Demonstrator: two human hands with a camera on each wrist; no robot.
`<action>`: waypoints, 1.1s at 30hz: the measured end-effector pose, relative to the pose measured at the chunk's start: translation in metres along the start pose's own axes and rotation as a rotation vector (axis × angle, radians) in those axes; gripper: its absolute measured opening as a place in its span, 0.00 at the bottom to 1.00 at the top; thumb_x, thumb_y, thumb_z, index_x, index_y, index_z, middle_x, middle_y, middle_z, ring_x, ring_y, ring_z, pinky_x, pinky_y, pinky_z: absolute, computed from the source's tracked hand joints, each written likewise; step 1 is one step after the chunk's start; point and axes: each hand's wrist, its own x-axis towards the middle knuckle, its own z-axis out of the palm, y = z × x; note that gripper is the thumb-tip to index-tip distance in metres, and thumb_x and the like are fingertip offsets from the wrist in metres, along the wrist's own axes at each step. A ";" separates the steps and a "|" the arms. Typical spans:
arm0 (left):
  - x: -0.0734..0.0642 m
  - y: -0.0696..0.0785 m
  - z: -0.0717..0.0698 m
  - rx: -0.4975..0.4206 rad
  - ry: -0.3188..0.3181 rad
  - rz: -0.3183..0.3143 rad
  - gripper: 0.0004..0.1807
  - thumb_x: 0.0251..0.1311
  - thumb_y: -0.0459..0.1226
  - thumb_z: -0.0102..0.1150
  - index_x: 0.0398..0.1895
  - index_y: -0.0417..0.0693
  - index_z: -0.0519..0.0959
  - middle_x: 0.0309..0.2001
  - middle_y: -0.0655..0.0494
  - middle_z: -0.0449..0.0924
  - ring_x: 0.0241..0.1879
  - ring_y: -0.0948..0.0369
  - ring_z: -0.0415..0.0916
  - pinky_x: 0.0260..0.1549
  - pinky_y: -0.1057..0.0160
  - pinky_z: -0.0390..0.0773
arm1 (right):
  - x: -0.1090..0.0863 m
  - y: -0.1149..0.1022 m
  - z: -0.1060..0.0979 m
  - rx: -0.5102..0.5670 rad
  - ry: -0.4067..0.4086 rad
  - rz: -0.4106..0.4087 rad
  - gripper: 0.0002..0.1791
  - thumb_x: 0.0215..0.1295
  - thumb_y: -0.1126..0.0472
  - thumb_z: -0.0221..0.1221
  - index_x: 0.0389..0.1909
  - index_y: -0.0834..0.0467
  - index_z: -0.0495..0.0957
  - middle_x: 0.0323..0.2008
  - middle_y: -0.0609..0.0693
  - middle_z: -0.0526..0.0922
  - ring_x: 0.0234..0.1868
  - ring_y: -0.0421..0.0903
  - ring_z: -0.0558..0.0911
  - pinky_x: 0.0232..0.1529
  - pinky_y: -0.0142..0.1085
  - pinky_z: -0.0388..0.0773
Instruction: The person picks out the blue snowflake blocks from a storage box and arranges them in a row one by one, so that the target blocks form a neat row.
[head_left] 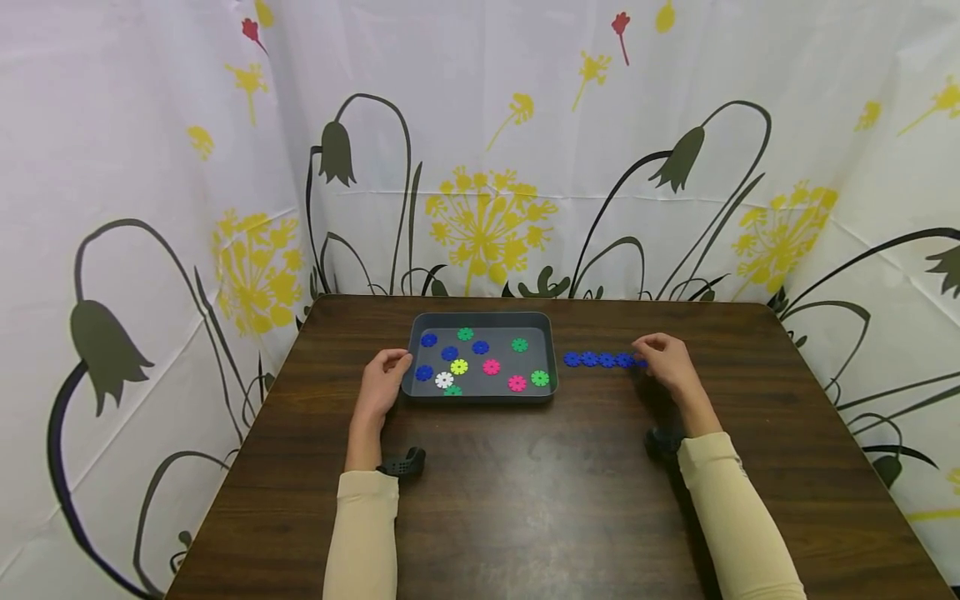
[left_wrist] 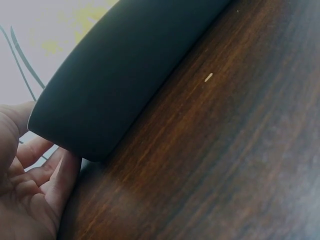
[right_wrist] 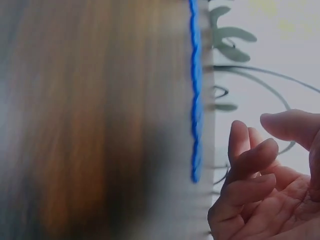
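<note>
My left hand [head_left: 380, 385] holds the dark grey tray [head_left: 480, 399] at its left end. In the left wrist view the thumb is at the rim of the tray's corner and the fingers are bent against its outer side. Several notched plastic discs lie in the tray: blue [head_left: 428, 340], green [head_left: 520, 345], pink [head_left: 491, 367], yellow [head_left: 459, 367] and white [head_left: 444, 381]. On the table right of the tray runs a row of blue discs [head_left: 607, 360]. My right hand [head_left: 670, 364] hovers at its right end, partly covering the last disc; its thumb and loosely bent fingers [right_wrist: 255, 155] hold nothing.
The brown wooden table [head_left: 517, 500] reaches back to a white curtain [head_left: 480, 125] printed with flowers. Each wrist wears a dark strap with a camera, the left one [head_left: 405, 462] close over the tabletop. A small pale speck [left_wrist: 208, 77] shows on the wood.
</note>
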 end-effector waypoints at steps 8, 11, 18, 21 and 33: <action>-0.001 0.001 -0.002 -0.001 -0.008 -0.007 0.26 0.83 0.50 0.54 0.72 0.43 0.73 0.70 0.41 0.73 0.70 0.46 0.69 0.71 0.44 0.67 | 0.005 -0.027 0.027 -0.047 -0.030 -0.102 0.20 0.82 0.55 0.59 0.61 0.67 0.80 0.57 0.68 0.84 0.45 0.57 0.82 0.36 0.33 0.78; -0.001 0.000 -0.003 0.000 -0.012 -0.009 0.27 0.83 0.51 0.54 0.73 0.43 0.73 0.71 0.41 0.73 0.70 0.46 0.69 0.71 0.43 0.67 | 0.007 -0.041 0.042 -0.055 -0.035 -0.127 0.19 0.80 0.56 0.61 0.59 0.67 0.82 0.54 0.66 0.86 0.44 0.53 0.81 0.38 0.34 0.77; -0.001 0.000 -0.003 -0.006 -0.008 -0.006 0.26 0.83 0.49 0.53 0.73 0.43 0.73 0.70 0.40 0.73 0.70 0.46 0.69 0.71 0.43 0.67 | 0.011 -0.070 0.076 -0.012 -0.056 -0.145 0.17 0.78 0.57 0.63 0.56 0.65 0.83 0.50 0.62 0.86 0.44 0.51 0.80 0.40 0.36 0.76; 0.000 0.001 -0.003 -0.010 0.000 -0.001 0.25 0.83 0.49 0.54 0.72 0.43 0.74 0.69 0.40 0.74 0.69 0.45 0.70 0.70 0.43 0.68 | 0.012 -0.081 0.088 0.001 -0.071 -0.157 0.17 0.77 0.57 0.63 0.57 0.64 0.83 0.49 0.61 0.87 0.42 0.48 0.79 0.40 0.35 0.77; -0.002 0.001 -0.001 -0.005 0.002 0.006 0.24 0.82 0.48 0.55 0.70 0.42 0.74 0.68 0.39 0.75 0.67 0.45 0.70 0.69 0.43 0.69 | 0.013 -0.102 0.134 0.109 -0.156 -0.152 0.16 0.76 0.60 0.65 0.56 0.66 0.83 0.47 0.64 0.88 0.32 0.48 0.80 0.32 0.33 0.78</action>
